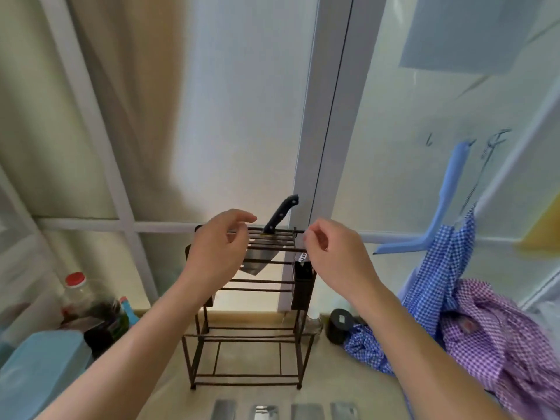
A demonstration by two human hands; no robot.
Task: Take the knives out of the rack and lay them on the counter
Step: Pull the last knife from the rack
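Knife (274, 230) stands in rack (248, 301) top slots, handle slanting up and right, blade down. Left hand (219, 248) and right hand (330, 254) flank it, both grips loosely curled, empty. Left looks marginally nearer the handle.

Dark matt metal-wire rack (248, 301), glossy steel cleaver blade (259, 262) with smooth black handle, checked cloth (497, 322).

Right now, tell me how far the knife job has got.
Done: several blades already lie on the counter at the near edge. In hand: nothing; the left hand and right hand hover empty at the rack. Left: one black-handled cleaver sits in the top slots.
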